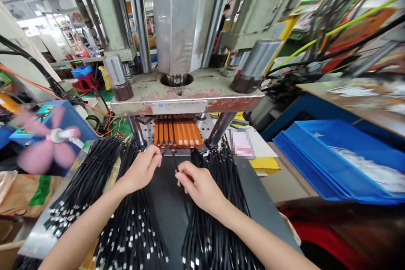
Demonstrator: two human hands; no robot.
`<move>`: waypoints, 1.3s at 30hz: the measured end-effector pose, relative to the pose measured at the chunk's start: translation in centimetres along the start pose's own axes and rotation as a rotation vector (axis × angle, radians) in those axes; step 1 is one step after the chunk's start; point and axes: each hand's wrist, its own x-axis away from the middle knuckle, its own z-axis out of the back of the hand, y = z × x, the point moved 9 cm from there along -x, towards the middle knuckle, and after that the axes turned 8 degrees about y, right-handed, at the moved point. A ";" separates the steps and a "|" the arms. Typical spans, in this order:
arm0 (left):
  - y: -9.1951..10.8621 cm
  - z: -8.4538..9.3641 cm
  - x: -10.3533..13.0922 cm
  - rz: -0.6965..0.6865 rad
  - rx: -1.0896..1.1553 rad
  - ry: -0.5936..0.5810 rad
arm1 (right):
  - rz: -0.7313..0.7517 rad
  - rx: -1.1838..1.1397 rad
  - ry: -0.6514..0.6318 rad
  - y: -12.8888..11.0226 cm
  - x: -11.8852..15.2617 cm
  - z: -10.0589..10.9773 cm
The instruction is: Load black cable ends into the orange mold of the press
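Observation:
My right hand [202, 185] pinches a thin black cable [174, 161], which runs up from the fingers toward the front of an orange fixture [186, 133]. Beside it on the left, my left hand [144, 166] is closed, with a short dark cable end [166, 149] sticking out of its fingertips. Whether both hands grip the same cable cannot be made out. The fixture lies under the press head; black cables with metal plugs lie in its left slots, while pale pads show in the slots on the right.
Bundles of black cables [133, 223] lie left of my hands, and another bundle [218, 215] lies right. Press columns [218, 130] flank the fixture beneath a heavy plate [186, 93]. A pink fan [57, 139] spins at left. Blue trays [316, 156] stand at right.

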 end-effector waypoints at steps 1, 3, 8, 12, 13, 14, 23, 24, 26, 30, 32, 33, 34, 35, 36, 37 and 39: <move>1.4 0.4 -0.2 -0.021 0.089 0.023 | 0.014 -0.035 0.041 -0.7 0.0 0.6; 3.6 0.3 -0.5 -0.043 0.268 0.007 | 0.035 -0.090 0.119 -1.9 0.0 1.8; 6.6 -1.0 -1.9 -0.052 0.504 -0.053 | 0.003 -0.280 0.216 -2.6 -0.3 3.2; 6.8 -0.1 -3.8 -0.058 0.501 0.088 | 0.036 -0.160 0.175 -1.5 -0.6 2.2; 6.8 0.3 -4.4 -0.071 0.494 0.130 | 0.062 -0.079 0.158 -1.0 -0.8 1.8; 7.1 0.8 -4.9 -0.099 0.475 0.176 | 0.090 -0.005 0.144 -0.5 -1.1 1.5; 12.2 2.8 -8.1 -0.662 0.175 0.325 | -0.050 -0.076 0.299 5.5 -10.8 5.5; 11.6 2.4 -8.1 -0.659 0.173 0.332 | -0.090 -0.120 0.302 6.0 -11.8 5.6; 8.7 2.1 -7.9 -0.541 0.192 0.422 | -0.145 -0.161 0.299 7.0 -13.3 5.6; 2.4 -0.6 -7.0 -0.332 -0.045 0.399 | -0.210 -0.150 0.292 9.0 -14.8 5.2; 1.5 -3.3 -6.3 -0.430 -0.226 0.200 | -0.222 -0.112 0.279 9.8 -15.4 5.2; 1.3 -4.5 -6.0 -0.490 -0.282 0.108 | -0.221 -0.085 0.268 10.0 -15.6 5.2; 1.1 -5.4 -5.7 -0.535 -0.316 0.041 | -0.216 -0.051 0.257 10.2 -15.9 5.3; 1.0 -5.9 -5.5 -0.559 -0.335 0.000 | -0.209 -0.015 0.244 10.2 -16.2 5.3; 0.8 -6.3 -5.6 -0.568 -0.349 -0.021 | -0.201 0.024 0.231 10.2 -16.5 5.4; 0.8 -6.5 -5.6 -0.573 -0.361 -0.029 | -0.194 0.063 0.218 10.1 -16.7 5.5; 0.9 -6.8 -5.7 -0.590 -0.396 -0.029 | -0.172 0.137 0.199 9.8 -16.8 5.6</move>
